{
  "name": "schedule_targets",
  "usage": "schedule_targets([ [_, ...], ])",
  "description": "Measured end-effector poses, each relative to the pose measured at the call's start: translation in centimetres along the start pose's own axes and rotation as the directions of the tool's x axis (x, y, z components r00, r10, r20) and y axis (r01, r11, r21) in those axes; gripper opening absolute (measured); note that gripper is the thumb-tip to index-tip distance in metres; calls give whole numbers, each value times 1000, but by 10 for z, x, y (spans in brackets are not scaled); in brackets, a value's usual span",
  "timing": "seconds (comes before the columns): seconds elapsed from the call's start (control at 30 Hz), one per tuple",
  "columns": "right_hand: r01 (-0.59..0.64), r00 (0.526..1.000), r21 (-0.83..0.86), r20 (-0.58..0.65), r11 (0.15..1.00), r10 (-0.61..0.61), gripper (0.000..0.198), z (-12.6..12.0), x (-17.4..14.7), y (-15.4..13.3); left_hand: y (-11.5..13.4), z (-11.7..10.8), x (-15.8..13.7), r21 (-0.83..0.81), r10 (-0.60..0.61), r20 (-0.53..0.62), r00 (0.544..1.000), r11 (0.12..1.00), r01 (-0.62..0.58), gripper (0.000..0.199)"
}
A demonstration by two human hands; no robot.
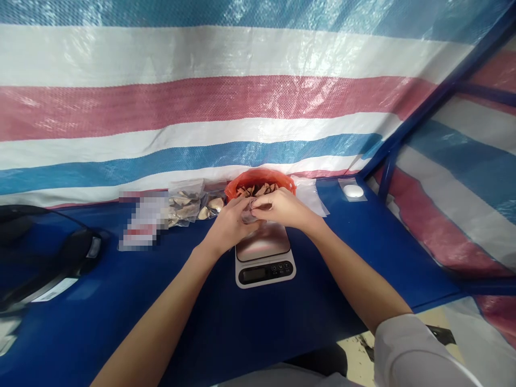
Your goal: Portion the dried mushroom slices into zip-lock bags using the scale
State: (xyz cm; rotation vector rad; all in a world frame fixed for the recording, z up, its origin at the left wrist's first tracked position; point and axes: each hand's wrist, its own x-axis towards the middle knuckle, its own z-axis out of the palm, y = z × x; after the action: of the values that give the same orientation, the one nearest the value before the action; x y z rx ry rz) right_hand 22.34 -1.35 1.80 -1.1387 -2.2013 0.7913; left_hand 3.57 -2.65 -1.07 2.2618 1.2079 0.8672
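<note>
My left hand (233, 223) and my right hand (280, 208) meet above a white digital kitchen scale (264, 273). Between their closed fingers is a small clear plastic bag (247, 216), pinched from both sides; its contents, if any, cannot be made out. Just behind the hands, an open red plastic bag (260, 176) holds brown dried slices (264, 189). The scale's plate (264, 247) shows below my wrists, its rear part hidden by my hands. Nothing readable appears on its display.
Filled clear bags (185, 203) of dried pieces lie left of the red bag, beside a pixelated packet (141, 220). Flat clear bags (312, 194) and a white oval object (353, 191) lie right. A dark, strapped object (76, 250) occupies the blue table's left. Striped sheeting (209, 102) rises behind.
</note>
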Motion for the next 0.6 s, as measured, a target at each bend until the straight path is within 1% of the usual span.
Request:
schedule_targets([
  [0.07,22,1000,87,-8,996,-21,21,-3,0,2,0,-3,0,16,-11,5,1000,1000,11,42],
  [0.17,56,998,263,-46,963,-46,19,-10,-2,8,-2,-12,1,9,-40,59,997,999,39,42],
  [0.33,43,996,442,-86,896,-5,28,-18,-6,12,-9,-31,3,-44,-125,177,976,990,135,35],
  [0.43,45,995,484,-103,874,6,29,-20,-6,11,-11,-42,5,-80,-154,241,958,981,177,35],
  [0.6,90,978,440,-210,893,5,25,-22,-1,18,-11,-63,9,-87,-248,343,906,952,294,40],
])
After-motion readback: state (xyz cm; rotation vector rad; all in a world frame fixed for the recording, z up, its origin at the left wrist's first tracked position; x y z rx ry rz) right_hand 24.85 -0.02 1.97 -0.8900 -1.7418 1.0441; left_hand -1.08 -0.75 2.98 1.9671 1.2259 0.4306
